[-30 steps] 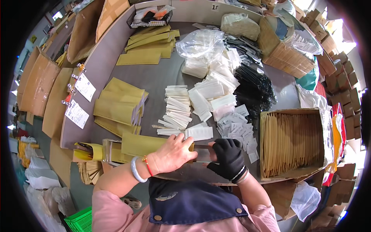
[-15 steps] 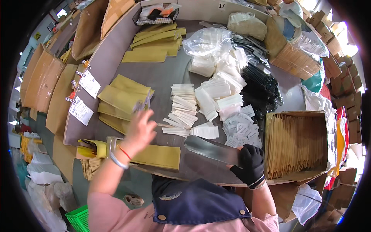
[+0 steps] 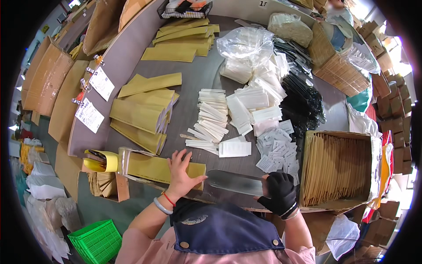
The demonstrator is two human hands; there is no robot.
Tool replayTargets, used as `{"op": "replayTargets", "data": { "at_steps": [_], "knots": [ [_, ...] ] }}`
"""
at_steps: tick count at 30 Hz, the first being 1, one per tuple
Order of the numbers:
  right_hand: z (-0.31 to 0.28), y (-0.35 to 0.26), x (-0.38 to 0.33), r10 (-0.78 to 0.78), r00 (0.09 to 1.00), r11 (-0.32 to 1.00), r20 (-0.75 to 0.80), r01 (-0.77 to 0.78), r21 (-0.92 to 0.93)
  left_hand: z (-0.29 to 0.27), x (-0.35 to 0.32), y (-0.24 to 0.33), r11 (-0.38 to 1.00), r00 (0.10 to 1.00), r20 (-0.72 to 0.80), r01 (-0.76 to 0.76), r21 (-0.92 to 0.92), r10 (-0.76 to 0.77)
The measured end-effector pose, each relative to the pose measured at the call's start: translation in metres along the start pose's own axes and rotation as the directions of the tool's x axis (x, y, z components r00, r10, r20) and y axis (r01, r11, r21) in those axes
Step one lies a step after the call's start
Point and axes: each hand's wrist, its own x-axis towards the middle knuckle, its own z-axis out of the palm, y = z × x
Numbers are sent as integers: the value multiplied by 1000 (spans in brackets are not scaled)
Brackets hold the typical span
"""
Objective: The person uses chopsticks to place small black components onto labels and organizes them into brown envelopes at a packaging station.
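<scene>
Left hand (image 3: 181,172) lies flat, fingers spread, pinning the yellow envelope (image 3: 162,168) to the desk (image 3: 193,83). Gloved right hand (image 3: 280,193) clenches a clear sleeve (image 3: 235,181), mouth toward the envelope.

A: What is under the left hand (image 3: 181,172) on the desk (image 3: 193,83)?

B: The hand covers the middle of the yellow envelope (image 3: 151,168), so that part I cannot see.

A: And the clear sleeve (image 3: 233,181)?

B: Its right end is hidden inside the gloved right hand (image 3: 279,192). What is inside it, I cannot tell.

A: The small white slips (image 3: 276,149) near the desk's right edge?

B: Their print is too small to tell. The wire basket (image 3: 184,8) at the far edge is cut off by the picture's top.
</scene>
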Motion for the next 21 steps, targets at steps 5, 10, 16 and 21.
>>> {"op": "replayTargets", "data": {
  "at_steps": [5,10,16,21],
  "knots": [
    [57,-22,28,-74,997,986,24,70,153,-1,6,7,1000,999,31,-11,5,11],
    [75,-30,41,-146,974,973,-171,172,151,-3,42,-9,966,983,-29,-182,-186,180],
    [15,79,-35,508,774,857,-377,-497,134,-7,99,-21,958,977,50,-211,192,205],
    [14,212,-144,633,456,590,-626,-807,9,-18,107,2,925,937,138,-342,167,321]
  ]
}}
